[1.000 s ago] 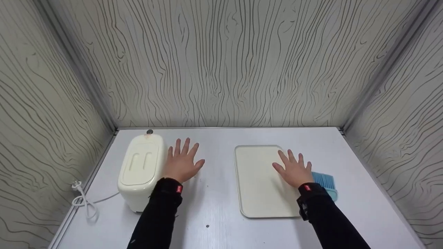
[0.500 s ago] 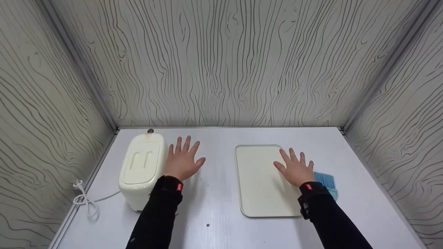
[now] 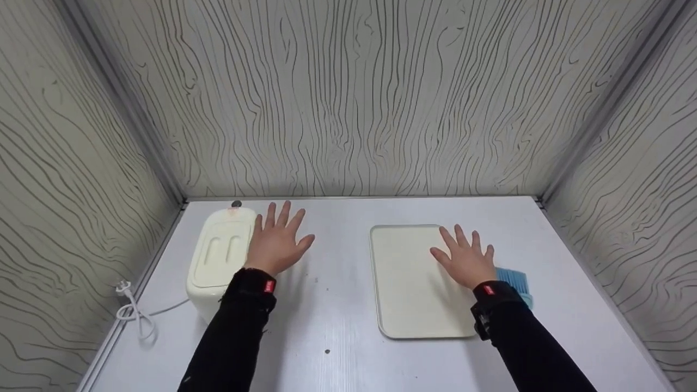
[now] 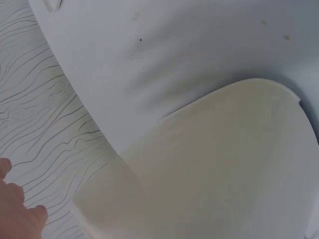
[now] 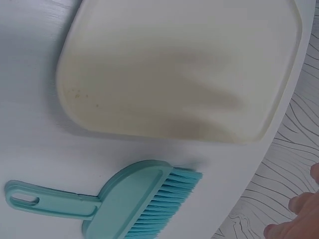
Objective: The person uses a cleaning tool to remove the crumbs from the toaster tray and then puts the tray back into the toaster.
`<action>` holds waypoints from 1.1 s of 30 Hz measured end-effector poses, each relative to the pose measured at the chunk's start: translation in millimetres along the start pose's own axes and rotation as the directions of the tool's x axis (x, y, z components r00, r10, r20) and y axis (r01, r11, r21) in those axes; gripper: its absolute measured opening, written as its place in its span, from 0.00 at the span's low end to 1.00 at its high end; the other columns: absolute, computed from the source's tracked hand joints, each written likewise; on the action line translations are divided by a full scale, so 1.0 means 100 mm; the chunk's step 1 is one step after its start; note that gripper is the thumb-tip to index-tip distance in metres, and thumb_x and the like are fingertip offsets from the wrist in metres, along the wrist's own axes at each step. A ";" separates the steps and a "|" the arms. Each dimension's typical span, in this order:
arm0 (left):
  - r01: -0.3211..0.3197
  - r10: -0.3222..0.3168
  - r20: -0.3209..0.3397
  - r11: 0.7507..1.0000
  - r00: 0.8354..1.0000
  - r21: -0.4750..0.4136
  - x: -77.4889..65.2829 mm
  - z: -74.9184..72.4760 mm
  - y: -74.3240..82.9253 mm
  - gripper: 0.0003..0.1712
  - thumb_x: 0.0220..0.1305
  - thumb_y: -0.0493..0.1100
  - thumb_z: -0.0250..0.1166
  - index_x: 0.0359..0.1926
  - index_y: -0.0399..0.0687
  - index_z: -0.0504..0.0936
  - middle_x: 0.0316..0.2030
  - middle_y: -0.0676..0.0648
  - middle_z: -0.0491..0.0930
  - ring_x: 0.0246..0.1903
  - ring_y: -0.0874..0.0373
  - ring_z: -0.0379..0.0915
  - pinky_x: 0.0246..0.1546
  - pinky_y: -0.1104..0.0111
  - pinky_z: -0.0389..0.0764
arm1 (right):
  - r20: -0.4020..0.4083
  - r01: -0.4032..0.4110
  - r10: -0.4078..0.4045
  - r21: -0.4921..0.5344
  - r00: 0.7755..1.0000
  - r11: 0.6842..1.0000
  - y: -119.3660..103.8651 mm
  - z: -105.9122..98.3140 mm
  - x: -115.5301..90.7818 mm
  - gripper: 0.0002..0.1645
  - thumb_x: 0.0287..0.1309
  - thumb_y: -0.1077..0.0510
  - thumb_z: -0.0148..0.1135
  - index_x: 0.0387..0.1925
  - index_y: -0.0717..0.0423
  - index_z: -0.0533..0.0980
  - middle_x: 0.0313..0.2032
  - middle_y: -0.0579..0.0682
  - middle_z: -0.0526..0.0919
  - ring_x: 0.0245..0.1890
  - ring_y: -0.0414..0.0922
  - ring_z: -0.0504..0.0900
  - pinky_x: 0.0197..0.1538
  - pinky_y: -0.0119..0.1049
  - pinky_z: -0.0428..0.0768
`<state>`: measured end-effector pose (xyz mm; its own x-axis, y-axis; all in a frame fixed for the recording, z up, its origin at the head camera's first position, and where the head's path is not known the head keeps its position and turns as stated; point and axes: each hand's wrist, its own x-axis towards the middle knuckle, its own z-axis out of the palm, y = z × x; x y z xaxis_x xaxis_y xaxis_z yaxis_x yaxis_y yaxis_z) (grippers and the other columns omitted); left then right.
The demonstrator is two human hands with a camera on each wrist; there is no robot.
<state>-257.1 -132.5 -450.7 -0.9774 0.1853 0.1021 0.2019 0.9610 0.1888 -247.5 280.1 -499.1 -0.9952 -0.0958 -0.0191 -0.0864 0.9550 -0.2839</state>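
Note:
My left hand [image 3: 276, 242], fingers spread, is held over the right edge of a cream toaster [image 3: 213, 267] with two long recesses in its top; whether it touches I cannot tell. The toaster's smooth side [image 4: 219, 164] fills much of the left wrist view. On the other side my right hand [image 3: 465, 260], also spread, hovers above the right edge of a flat cream tray [image 3: 408, 299] and casts a shadow on it. A teal hand brush [image 5: 124, 201] with blue bristles lies beside the tray, partly hidden by my right wrist in the head view. Both hands hold nothing.
A white cord with a plug [image 3: 124, 288] runs from the toaster to the table's left edge. Behind the toaster sits a small dark round knob [image 3: 236, 203]. Wood-patterned walls [image 3: 348, 109] enclose the white table [image 3: 332, 316] at back and sides. Small crumbs dot the tray.
My left hand has shifted a little left and away from me, now overlapping the toaster's edge. My right hand has edged slightly forward. The toaster, tray and brush stay in place.

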 end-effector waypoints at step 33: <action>0.411 -0.392 0.133 0.821 0.910 -0.396 -0.52 -0.15 -1.20 0.40 0.81 0.53 0.33 0.79 0.30 0.36 0.76 0.22 0.41 0.74 0.26 0.43 0.72 0.36 0.50 | -0.044 0.240 -0.237 0.211 0.971 0.947 -0.76 0.17 -0.08 0.44 0.75 0.35 0.49 0.81 0.48 0.51 0.81 0.57 0.48 0.79 0.64 0.44 0.75 0.68 0.48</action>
<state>-230.0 -260.7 -464.1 -0.9773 -0.1806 -0.1105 -0.2109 0.7841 0.5837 -232.2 203.3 -493.5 -0.9475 -0.3066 0.0903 -0.3115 0.8225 -0.4758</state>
